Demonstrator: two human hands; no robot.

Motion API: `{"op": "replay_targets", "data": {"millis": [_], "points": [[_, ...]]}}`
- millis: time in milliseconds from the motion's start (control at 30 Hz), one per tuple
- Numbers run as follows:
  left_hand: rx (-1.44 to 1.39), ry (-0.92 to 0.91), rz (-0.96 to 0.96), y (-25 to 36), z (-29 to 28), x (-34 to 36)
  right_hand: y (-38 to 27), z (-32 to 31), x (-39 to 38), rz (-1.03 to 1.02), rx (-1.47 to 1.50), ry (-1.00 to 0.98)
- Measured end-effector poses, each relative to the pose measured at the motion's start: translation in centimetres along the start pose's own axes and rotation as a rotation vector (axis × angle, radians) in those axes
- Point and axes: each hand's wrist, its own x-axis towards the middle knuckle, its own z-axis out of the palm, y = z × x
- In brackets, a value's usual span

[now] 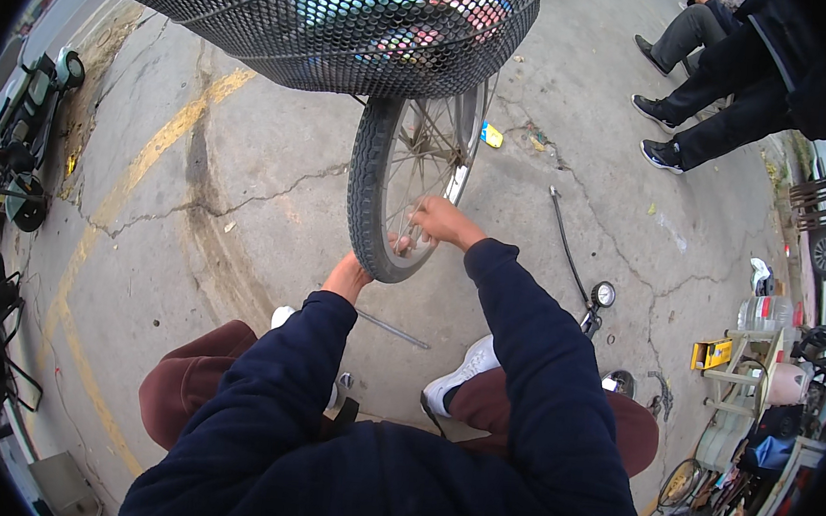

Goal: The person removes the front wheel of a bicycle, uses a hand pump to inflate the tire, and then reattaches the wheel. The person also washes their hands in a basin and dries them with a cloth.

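Just past a thin metal rod (393, 331), the left hand (346, 277) reaches behind the near edge of the upright bicycle wheel (370, 195), its grip too hidden to tell, while the right hand (443, 223) bends its fingers at the rim's right side, perhaps pinching something, I cannot tell. Two-handed work at the rim seems in hand, calling for steady left support and fine right-hand fingering, with the mesh basket (255, 43) farther off.
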Motion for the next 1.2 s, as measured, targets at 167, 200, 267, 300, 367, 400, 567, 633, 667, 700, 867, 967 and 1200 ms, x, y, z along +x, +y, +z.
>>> {"op": "replay_targets", "data": {"millis": [167,200,267,300,367,400,567,633,667,700,867,967,1200], "points": [[-0.229,-0.059,0.003,-1.3,-1.2,1.0,-0.4,0.0,0.5,-0.02,-0.274,0.057],[-0.206,-0.025,-0.015,-1.7,-1.5,1.2,-0.6,0.0,0.6,-0.058,-0.298,0.056],[-0.269,-0.092,0.011,-2.2,-1.9,1.5,-0.7,-0.1,0.5,0.0,-0.4,0.041],[-0.245,-0.059,0.0,-2.4,-2.0,1.6,-0.6,-0.1,0.5,0.008,-0.305,0.036],[-0.318,-0.094,0.037,-2.3,-1.8,1.5,0.0,-0.1,0.5,0.06,-0.11,0.002],[-0.305,-0.03,-0.004,-2.1,-1.5,1.3,0.5,-0.1,0.7,0.005,-0.164,0.031],[-0.083,-0.018,-0.012,0.2,0.3,-0.6,2.3,0.3,1.9,-0.304,-0.448,0.108],[-0.105,-0.023,-0.008,0.8,0.9,-1.2,2.3,0.2,1.9,-0.343,-0.418,0.113],[-0.135,-0.026,0.009,0.9,1.1,-1.4,2.1,0.0,1.7,-0.286,-0.449,0.081],[-0.143,-0.002,-0.003,0.9,1.2,-1.5,1.8,-0.2,1.4,-0.205,-0.284,0.035],[-0.15,-0.046,0.004,0.5,0.8,-0.8,-0.4,-1.1,-0.4,-0.07,-0.096,-0.015],[-0.177,-0.073,0.022,0.2,0.7,-0.6,-1.3,-0.6,-1.1,-0.015,0.0,0.06],[-0.146,0.002,-0.049,0.1,0.7,-0.5,-1.3,2.4,-2.6,0.136,0.317,0.37]]}}
